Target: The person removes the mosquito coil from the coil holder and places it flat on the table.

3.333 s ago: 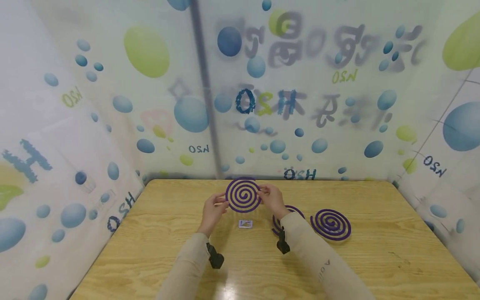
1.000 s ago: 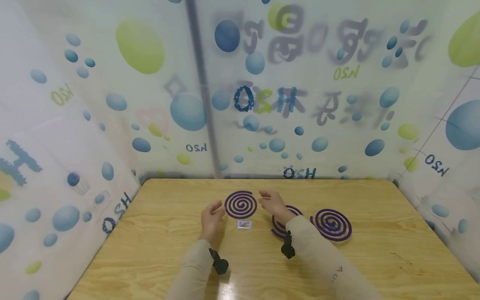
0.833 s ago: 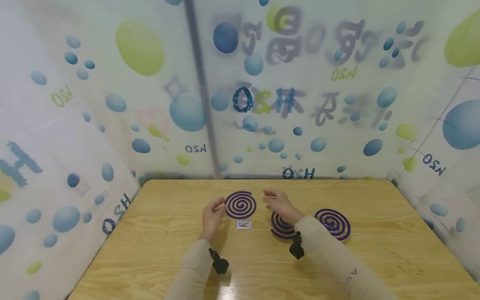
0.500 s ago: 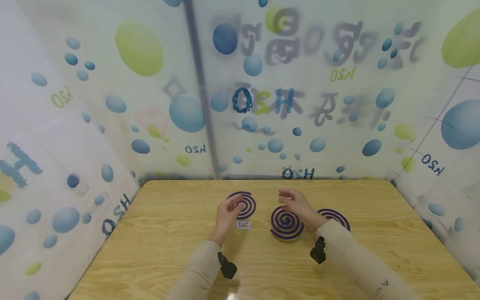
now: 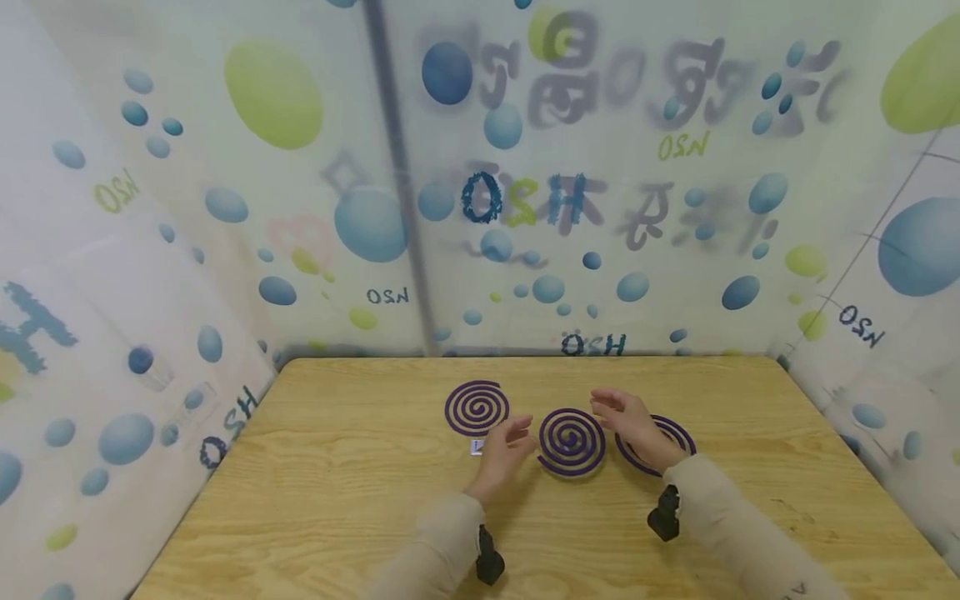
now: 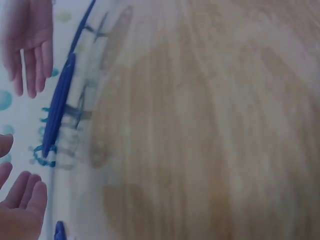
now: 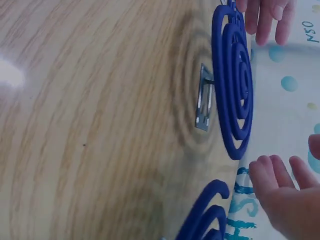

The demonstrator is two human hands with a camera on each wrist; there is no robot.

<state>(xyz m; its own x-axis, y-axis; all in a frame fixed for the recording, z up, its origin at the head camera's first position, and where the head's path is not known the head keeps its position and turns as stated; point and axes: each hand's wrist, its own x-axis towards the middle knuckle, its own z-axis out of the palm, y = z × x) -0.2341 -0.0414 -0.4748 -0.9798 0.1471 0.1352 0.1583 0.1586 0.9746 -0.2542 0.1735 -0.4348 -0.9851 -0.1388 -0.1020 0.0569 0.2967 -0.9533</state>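
Three purple spiral mosquito coils are on the table: a left coil [image 5: 477, 408], a middle coil [image 5: 572, 442] and a right coil [image 5: 686, 442]. My left hand [image 5: 504, 458] is beside the middle coil's left side, fingers loosely bent and holding nothing. On the other side, my right hand [image 5: 632, 423] hovers over part of the right coil and hides it, its fingers relaxed. Seen from the right wrist, the middle coil [image 7: 232, 85] sits raised on a thin metal stand [image 7: 202, 100] between both hands. A small shiny rectangular piece [image 5: 477, 447] is partly hidden by my left hand.
The wooden table [image 5: 337, 500] reaches back to a wall covering [image 5: 622, 250] printed with blue and green bubbles. Dark wrist devices [image 5: 489, 560] are strapped to both beige sleeves [image 5: 742, 525].
Both hands held the left coil up 3.3 s ago; it now lies on the table, let go. Since then both hands have moved right, to either side of the middle coil.
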